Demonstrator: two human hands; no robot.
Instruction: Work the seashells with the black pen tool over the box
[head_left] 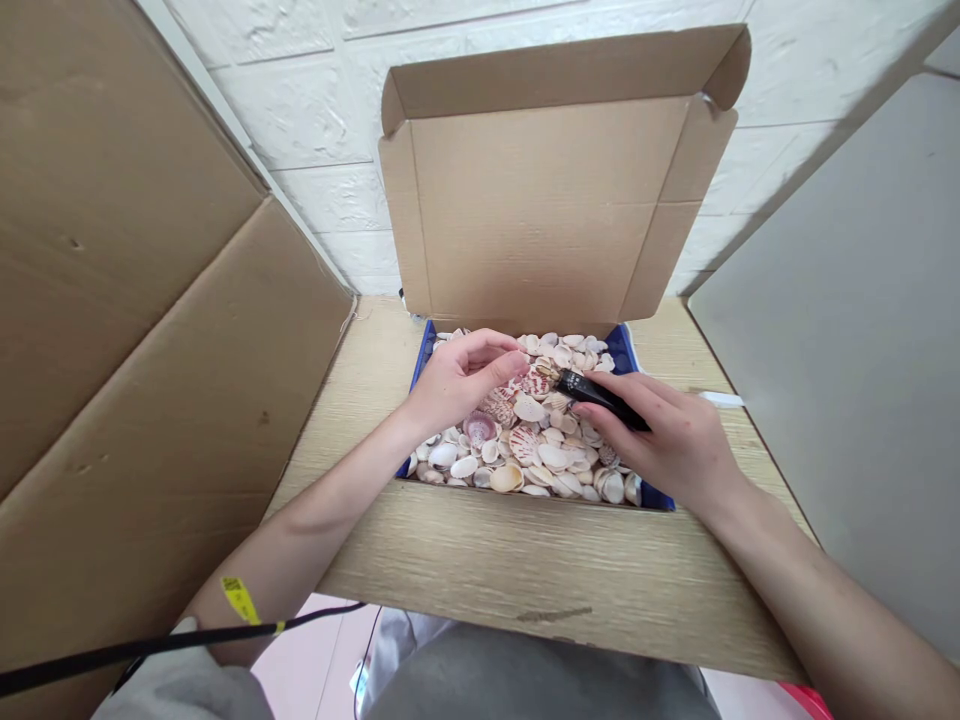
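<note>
My right hand [667, 430] is wrapped round a black handheld tool [600, 396] with a brass-coloured tip. The tip points left, over the middle of the shells. My left hand [469, 375] is curled at the left of that tip, thumb and fingertips close together; whatever they hold is hard to make out. A red-and-white striped scallop shell [535, 384] shows between thumb and tool. Below lie another striped scallop shell [524, 444] and a purple shell [478, 428]. Many pale seashells [555, 457] fill the shallow box [660, 498], which has blue inner sides.
The open cardboard lid [532, 200] stands upright behind the box, near a white brick wall [300, 90]. Brown cardboard [150, 300] rises on the left, a grey panel [847, 330] on the right. A black cable [150, 645] crosses the lower left. The wooden tabletop [480, 545] ends near my lap.
</note>
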